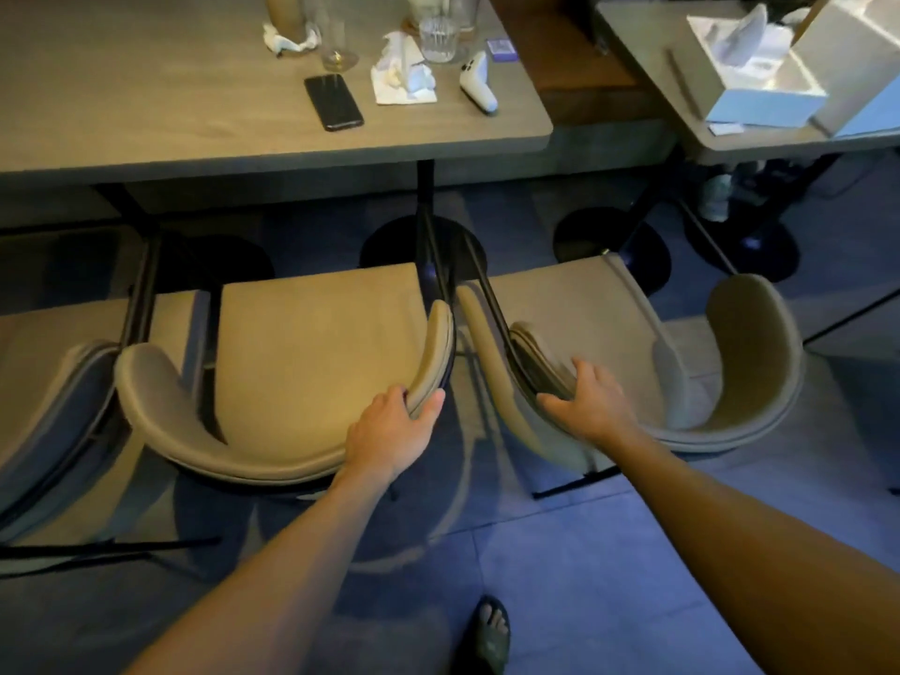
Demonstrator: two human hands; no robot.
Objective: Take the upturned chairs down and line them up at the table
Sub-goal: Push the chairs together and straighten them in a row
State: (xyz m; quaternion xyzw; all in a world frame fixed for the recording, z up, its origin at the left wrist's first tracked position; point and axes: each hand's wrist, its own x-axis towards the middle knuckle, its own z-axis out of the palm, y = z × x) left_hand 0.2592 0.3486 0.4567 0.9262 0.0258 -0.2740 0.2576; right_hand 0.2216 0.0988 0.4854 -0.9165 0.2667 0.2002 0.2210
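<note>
Three beige padded chairs stand upright on the floor in front of the grey table. The middle chair faces the table, and my left hand grips the right end of its curved backrest. The right chair stands close beside it, turned slightly to the right. My right hand rests on the left part of its backrest, fingers spread over the edge. A third chair is partly cut off at the left edge.
On the table lie a black phone, glasses, crumpled napkins and a white controller. A second table at the right carries a tissue box. Black pedestal bases stand below. My sandalled foot is on the tiled floor.
</note>
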